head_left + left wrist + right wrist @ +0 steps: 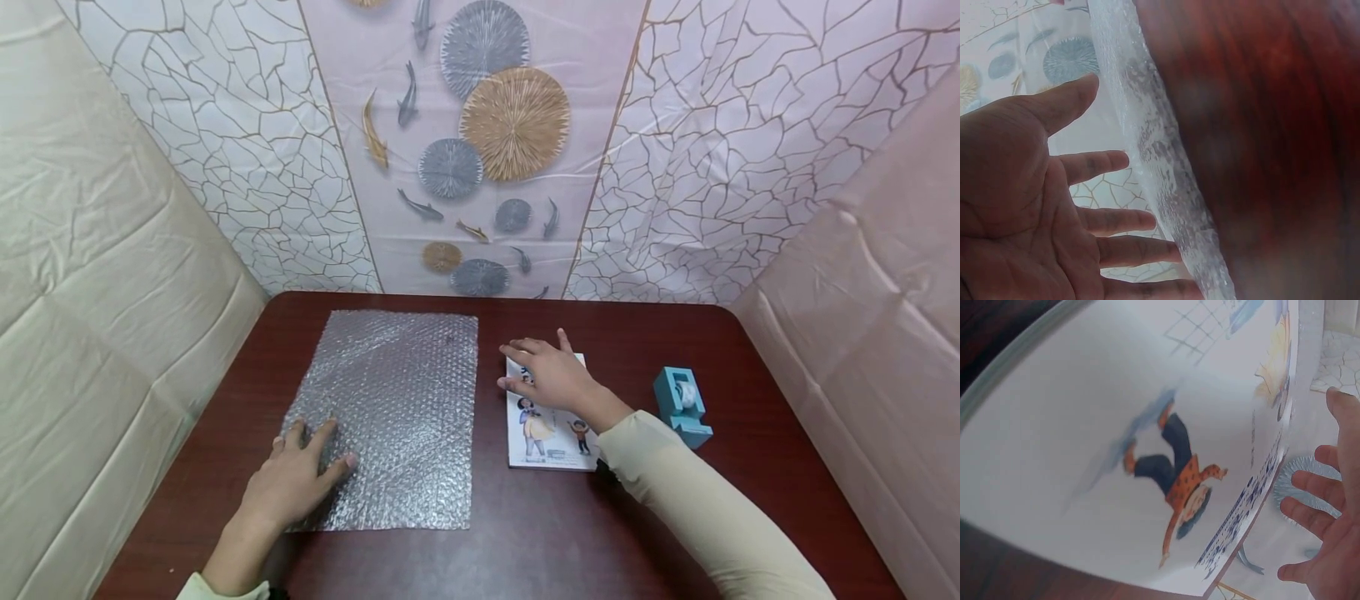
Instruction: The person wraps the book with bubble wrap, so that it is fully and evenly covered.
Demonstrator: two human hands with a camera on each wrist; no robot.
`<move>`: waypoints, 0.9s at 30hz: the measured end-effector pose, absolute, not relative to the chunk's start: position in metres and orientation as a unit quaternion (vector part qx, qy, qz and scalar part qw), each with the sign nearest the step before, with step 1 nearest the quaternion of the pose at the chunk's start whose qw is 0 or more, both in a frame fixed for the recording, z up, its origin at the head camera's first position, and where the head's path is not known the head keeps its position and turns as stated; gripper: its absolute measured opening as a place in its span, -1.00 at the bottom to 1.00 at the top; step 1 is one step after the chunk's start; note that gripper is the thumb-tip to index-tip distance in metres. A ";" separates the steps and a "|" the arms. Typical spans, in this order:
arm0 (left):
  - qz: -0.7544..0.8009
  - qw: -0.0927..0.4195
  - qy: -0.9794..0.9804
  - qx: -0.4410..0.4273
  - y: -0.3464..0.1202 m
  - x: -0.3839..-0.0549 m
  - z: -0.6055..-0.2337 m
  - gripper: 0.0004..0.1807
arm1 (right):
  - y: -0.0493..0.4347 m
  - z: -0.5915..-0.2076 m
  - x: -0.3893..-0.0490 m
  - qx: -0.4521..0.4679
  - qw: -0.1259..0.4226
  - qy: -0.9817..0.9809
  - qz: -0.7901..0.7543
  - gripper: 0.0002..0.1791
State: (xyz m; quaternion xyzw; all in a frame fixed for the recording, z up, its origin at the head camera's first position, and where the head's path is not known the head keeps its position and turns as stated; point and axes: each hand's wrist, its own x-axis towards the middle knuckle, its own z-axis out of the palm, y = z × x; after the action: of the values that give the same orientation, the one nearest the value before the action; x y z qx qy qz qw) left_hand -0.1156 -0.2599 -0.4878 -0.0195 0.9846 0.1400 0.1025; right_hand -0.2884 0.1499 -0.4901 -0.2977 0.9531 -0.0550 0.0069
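Observation:
A sheet of clear bubble wrap (397,408) lies flat on the left half of the table. Over its lower left edge is my left hand (288,483), fingers spread; in the left wrist view the fingertips reach the wrap's edge (1160,156). To the right of the wrap lies a white picture book (551,446) with drawn figures on its cover. Above the book's upper part, my right hand (551,375) extends with fingers apart. The right wrist view shows the cover (1097,437) close up and the right hand (1335,512) beyond it, holding nothing; contact with the book cannot be told.
A teal tape dispenser (681,404) with a roll of clear tape stands right of the book, beside the right forearm. The dark red wooden table (630,333) ends at a patterned backdrop (480,233), with beige fabric walls (112,292) on both sides.

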 end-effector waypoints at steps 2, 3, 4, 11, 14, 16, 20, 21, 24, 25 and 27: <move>0.142 0.101 0.985 -0.019 -0.260 -0.115 -0.489 -0.06 | 0.147 -0.490 -0.289 -0.300 0.011 0.952 -0.056 -0.17; 0.143 0.099 0.985 -0.018 -0.260 -0.114 -0.489 -0.06 | 0.146 -0.491 -0.290 -0.300 0.013 0.952 -0.056 -0.17; 0.144 0.098 0.985 -0.017 -0.260 -0.114 -0.489 -0.06 | 0.145 -0.491 -0.290 -0.300 0.015 0.952 -0.056 -0.17; 0.147 0.084 0.986 -0.011 -0.260 -0.113 -0.491 -0.08 | 0.135 -0.492 -0.292 -0.302 0.031 0.951 -0.051 -0.17; 0.146 0.076 0.986 -0.008 -0.260 -0.113 -0.491 -0.08 | 0.131 -0.493 -0.293 -0.306 0.034 0.950 -0.045 -0.17; 0.146 0.073 0.987 -0.008 -0.260 -0.112 -0.491 -0.08 | 0.128 -0.495 -0.294 -0.308 0.036 0.950 -0.042 -0.17; 0.142 0.073 0.987 -0.008 -0.260 -0.113 -0.491 -0.08 | 0.124 -0.497 -0.297 -0.308 0.037 0.950 -0.038 -0.17; 0.141 0.074 0.987 -0.008 -0.260 -0.113 -0.491 -0.08 | 0.124 -0.498 -0.298 -0.308 0.037 0.950 -0.038 -0.17; 0.137 0.076 0.988 -0.008 -0.260 -0.114 -0.490 -0.07 | 0.122 -0.499 -0.300 -0.309 0.038 0.950 -0.035 -0.16; 0.136 0.075 0.988 -0.008 -0.260 -0.114 -0.491 -0.06 | 0.121 -0.499 -0.301 -0.309 0.040 0.949 -0.033 -0.15; 0.135 0.070 0.988 -0.009 -0.260 -0.113 -0.491 -0.06 | 0.120 -0.499 -0.302 -0.309 0.043 0.950 -0.029 -0.15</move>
State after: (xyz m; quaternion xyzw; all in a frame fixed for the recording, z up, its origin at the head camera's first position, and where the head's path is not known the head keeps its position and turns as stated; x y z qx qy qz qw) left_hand -0.1128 -0.2600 -0.4908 -0.0089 0.9884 0.1345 0.0703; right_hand -0.3020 0.1201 -0.4989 -0.3090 0.9496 -0.0286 0.0435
